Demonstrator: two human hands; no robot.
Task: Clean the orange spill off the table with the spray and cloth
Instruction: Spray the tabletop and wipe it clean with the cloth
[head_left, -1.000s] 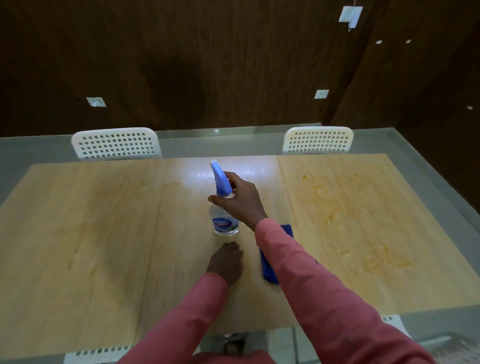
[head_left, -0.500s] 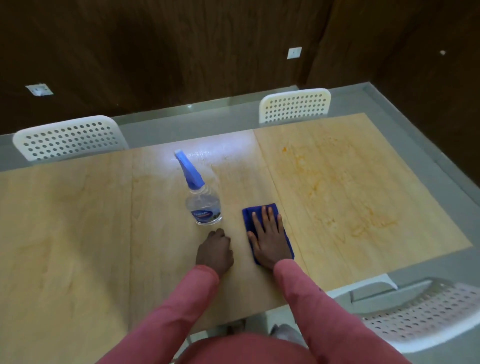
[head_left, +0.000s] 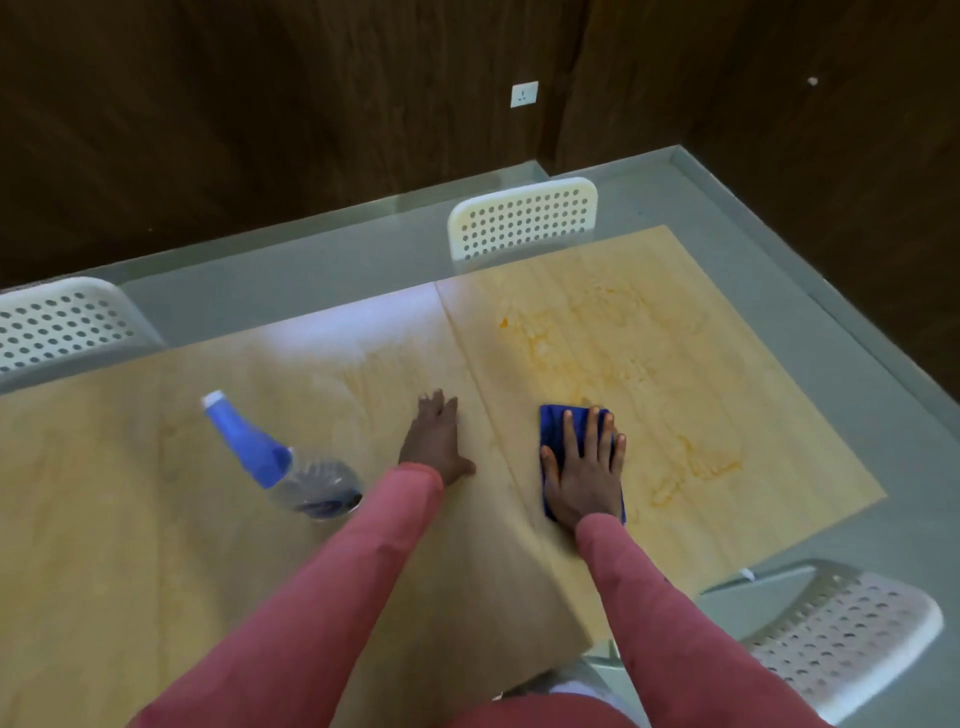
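right hand (head_left: 582, 467) presses the blue cloth (head_left: 551, 422) flat-fingered beside the orange spill (head_left: 639, 374), left hand (head_left: 434, 441) flat on the table (head_left: 130, 519).

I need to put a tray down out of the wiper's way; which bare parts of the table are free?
The wooden table is bare left of the clear spray bottle with the blue nozzle. It is crowded between the bottle, the left hand and the right hand pressing the blue cloth; the orange spill lies beyond.
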